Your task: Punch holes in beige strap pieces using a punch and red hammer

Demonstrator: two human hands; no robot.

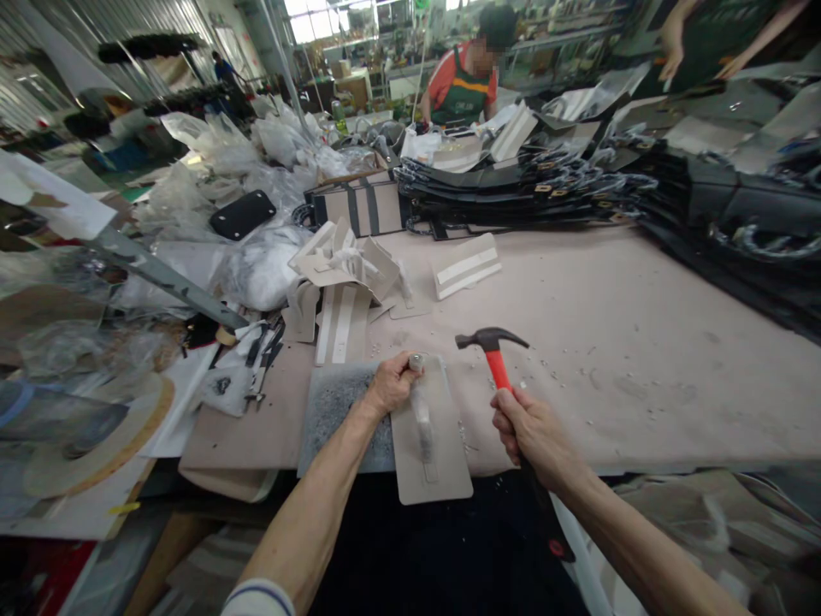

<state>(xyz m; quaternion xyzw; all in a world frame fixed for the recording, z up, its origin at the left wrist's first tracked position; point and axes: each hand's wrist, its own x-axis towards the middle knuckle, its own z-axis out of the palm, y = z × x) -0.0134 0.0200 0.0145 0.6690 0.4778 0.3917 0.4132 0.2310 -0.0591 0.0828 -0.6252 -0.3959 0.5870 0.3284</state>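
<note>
My right hand is closed around the handle of a claw hammer, its dark head raised to the right of a beige panel. My left hand pinches a short metal cylinder, perhaps a punch, upright at the far end of that panel. The beige panel has rounded corners and carries a plastic-wrapped handle along its middle. Its near end juts past the table edge. Under its left side lies a grey, pitted plate.
Beige pieces are heaped beyond the plate, with a single strip piece beside them. Stacked black bags line the back and right. Tools and plastic wrapping lie left, near a slanting metal post. A co-worker sits opposite.
</note>
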